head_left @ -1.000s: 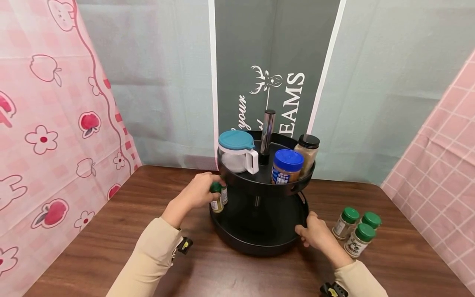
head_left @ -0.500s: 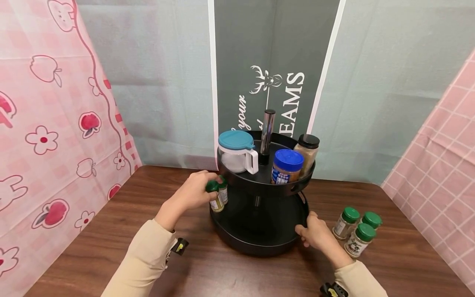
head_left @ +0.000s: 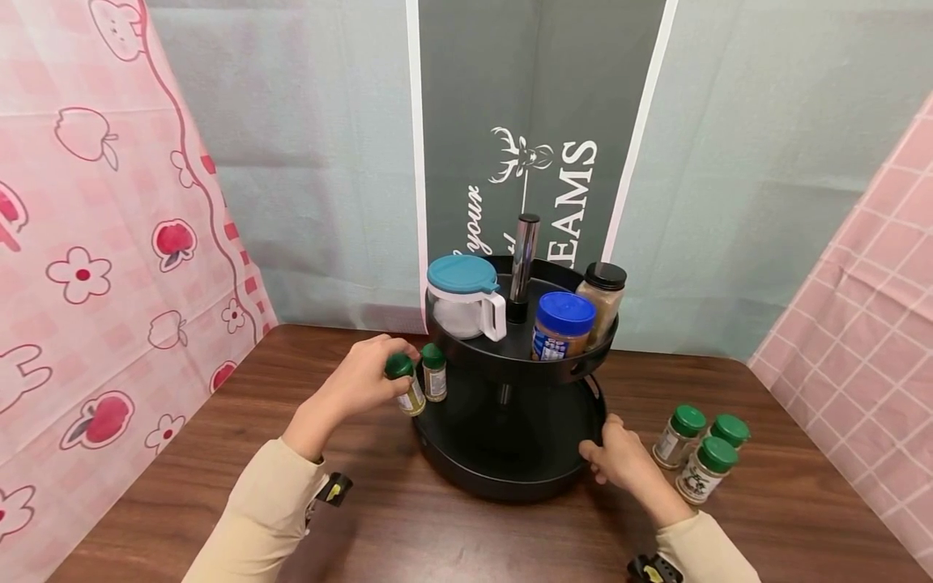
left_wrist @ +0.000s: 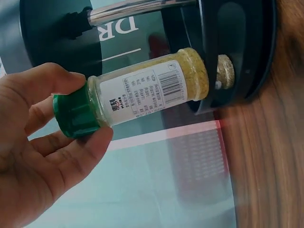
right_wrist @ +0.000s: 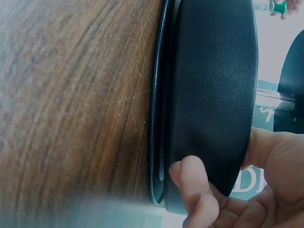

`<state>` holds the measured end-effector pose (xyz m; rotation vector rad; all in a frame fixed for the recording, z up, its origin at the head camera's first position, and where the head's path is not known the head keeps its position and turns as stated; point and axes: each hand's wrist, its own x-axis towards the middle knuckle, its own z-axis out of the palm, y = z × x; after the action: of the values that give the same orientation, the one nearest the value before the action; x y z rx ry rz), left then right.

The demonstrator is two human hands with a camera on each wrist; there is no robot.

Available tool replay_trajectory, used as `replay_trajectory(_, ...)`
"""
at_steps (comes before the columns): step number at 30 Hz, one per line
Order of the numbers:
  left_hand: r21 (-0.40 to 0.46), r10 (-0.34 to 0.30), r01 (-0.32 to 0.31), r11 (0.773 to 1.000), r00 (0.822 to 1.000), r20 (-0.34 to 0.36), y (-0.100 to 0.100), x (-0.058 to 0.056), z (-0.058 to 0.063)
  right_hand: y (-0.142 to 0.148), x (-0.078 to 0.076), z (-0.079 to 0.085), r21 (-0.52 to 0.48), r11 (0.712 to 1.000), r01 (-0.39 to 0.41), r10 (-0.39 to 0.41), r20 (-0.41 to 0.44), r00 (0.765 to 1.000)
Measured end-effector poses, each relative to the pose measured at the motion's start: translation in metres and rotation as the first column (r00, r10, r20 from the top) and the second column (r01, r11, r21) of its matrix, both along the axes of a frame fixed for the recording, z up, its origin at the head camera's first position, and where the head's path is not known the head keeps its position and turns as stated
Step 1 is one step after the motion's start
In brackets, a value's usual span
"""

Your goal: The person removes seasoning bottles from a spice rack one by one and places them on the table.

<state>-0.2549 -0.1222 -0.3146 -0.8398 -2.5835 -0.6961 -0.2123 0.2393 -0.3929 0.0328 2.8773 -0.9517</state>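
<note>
My left hand (head_left: 357, 374) pinches a spice jar (left_wrist: 142, 90) by its green cap, between thumb and fingers. Yellowish contents and a white barcode label show through the tilted jar in the left wrist view. In the head view it overlaps the left rim of the lower tray of a black two-tier rack (head_left: 503, 488). Another green-capped spice jar (head_left: 435, 382) stands inside that tray at the left. At the tray's right side my right hand (head_left: 619, 457) grips the rim, thumb over the top and fingers along the outer wall (right_wrist: 213, 85).
Several green-capped spice jars (head_left: 701, 474) stand together on the wooden table (head_left: 437, 542) to the right. On the upper tier are a teal-lidded pitcher (head_left: 462, 300), a blue-lidded jar (head_left: 563, 328) and a black-lidded jar (head_left: 603, 295). A metal post (head_left: 523, 263) rises through the rack.
My left hand has drawn the spice jar leftward, from beside the other jar to the tray's left rim, opening a gap between them. My right hand keeps its place on the tray.
</note>
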Motion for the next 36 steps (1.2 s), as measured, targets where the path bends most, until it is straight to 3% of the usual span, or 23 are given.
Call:
replay_trajectory(19, -0.041, 0.025, -0.024, 0.999, 1.0, 0.009, -0.035, 0.005, -0.007, -0.002, 0.002, 0.001, 0.008, 1.0, -0.005, 0.005, -0.017, 1.0)
replay_trajectory(36, -0.096, 0.1, -0.086, 0.992, 0.982, 0.16, -0.062, 0.002, -0.016, -0.002, 0.002, 0.001, 0.006, 1.0, -0.011, 0.011, -0.036, 0.999)
